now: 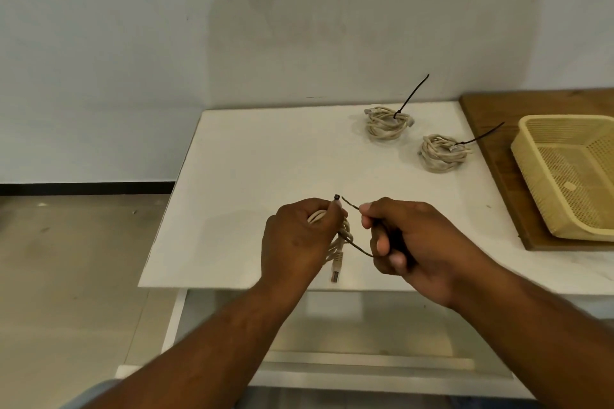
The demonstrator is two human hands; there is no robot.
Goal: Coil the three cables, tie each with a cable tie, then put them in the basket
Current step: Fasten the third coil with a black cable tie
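Two beige coiled cables lie on the white table [259, 156], each bound by a black cable tie with its tail sticking up: one at the back [387, 123], one nearer the basket [442, 153]. My left hand [299, 239] grips the third coiled cable [342, 239] above the table's front edge, its plug hanging down. It also pinches the head of a black cable tie [360, 247] that loops around the coil. My right hand [408, 242] pinches the tie's pointed tail close to the head.
A cream plastic basket [538, 173] stands on a brown wooden board [488, 116] at the table's right side. A grey wall runs behind the table. To the left the floor drops away below the table edge.
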